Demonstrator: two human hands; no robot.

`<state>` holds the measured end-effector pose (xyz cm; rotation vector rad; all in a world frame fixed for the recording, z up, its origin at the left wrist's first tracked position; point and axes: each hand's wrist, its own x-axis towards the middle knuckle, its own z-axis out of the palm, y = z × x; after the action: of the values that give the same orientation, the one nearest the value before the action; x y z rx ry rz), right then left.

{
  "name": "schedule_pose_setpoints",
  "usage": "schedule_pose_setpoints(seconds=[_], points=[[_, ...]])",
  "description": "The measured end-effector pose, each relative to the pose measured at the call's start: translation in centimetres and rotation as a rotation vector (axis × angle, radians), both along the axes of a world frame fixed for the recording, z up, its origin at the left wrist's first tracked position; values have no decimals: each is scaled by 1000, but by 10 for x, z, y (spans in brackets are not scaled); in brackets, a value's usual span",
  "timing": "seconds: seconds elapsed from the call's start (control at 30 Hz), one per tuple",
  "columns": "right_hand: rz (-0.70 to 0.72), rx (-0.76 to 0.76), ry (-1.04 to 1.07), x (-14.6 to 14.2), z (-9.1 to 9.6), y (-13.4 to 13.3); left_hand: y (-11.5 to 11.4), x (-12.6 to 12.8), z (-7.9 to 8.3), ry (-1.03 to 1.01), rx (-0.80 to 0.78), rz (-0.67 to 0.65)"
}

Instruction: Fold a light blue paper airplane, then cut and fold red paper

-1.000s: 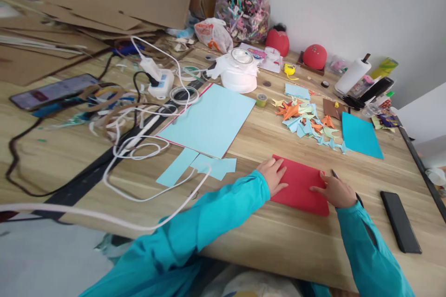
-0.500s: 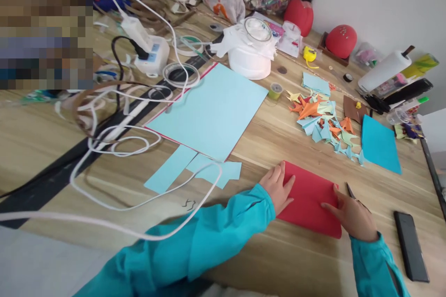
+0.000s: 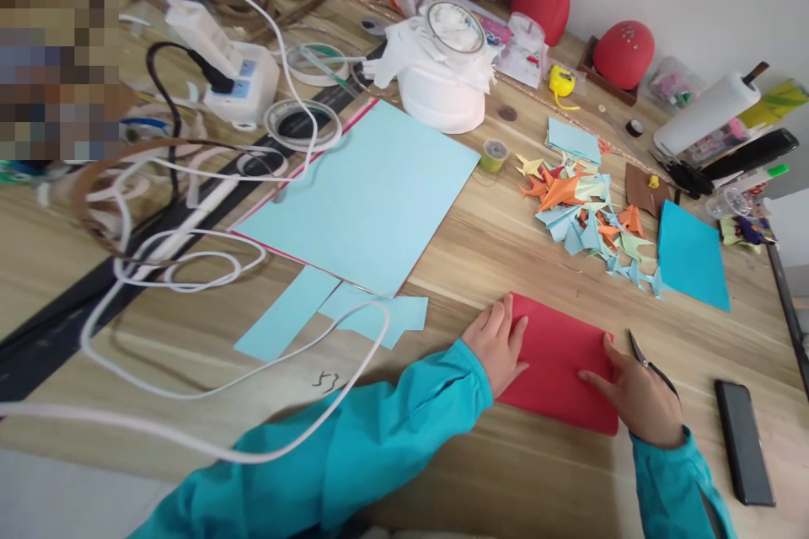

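A sheet of red paper (image 3: 556, 370) lies on the wooden table in front of me, and its right edge looks rounded, as if folded over. My left hand (image 3: 496, 345) rests flat on its left end with the fingers spread. At the opposite end is my right hand (image 3: 645, 396), thumb stretched over the paper and index finger at the upper right corner; its other fingers are mostly hidden. Small dark-handled scissors (image 3: 645, 360) lie partly behind the right hand. Left of the red paper are a large light-blue sheet (image 3: 366, 194) and light-blue offcuts (image 3: 379, 316).
A loose white cable (image 3: 208, 456) loops across the left side and over my left sleeve. A black phone (image 3: 744, 442) lies at the right. Folded paper cranes (image 3: 587, 210), a bright blue paper stack (image 3: 692, 257) and a white roll wrapped in plastic (image 3: 442, 93) are farther back.
The camera view has shifted slightly, so the things at the left sit farther left. Both hands stay on the red paper in nearly the same pose. More of the scissors shows.
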<state>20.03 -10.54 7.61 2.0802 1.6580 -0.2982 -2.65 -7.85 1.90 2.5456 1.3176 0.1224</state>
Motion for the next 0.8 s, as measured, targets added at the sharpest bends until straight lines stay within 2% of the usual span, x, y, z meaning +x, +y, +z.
schedule_pose_setpoints(seconds=[0.2, 0.5, 0.57, 0.67, 0.8], points=[[16, 32, -21, -1, -4, -3, 0, -4, 6, 69, 43, 4], [20, 38, 6, 0, -6, -1, 3, -7, -7, 70, 142, -2], [18, 36, 10, 0, -7, -1, 5, -5, -10, 61, 156, -44], [6, 33, 11, -1, -8, -1, 8, -2, -13, 53, 121, -130], [-15, 39, 13, -3, -7, 0, 10, 1, -10, 88, 78, -128]])
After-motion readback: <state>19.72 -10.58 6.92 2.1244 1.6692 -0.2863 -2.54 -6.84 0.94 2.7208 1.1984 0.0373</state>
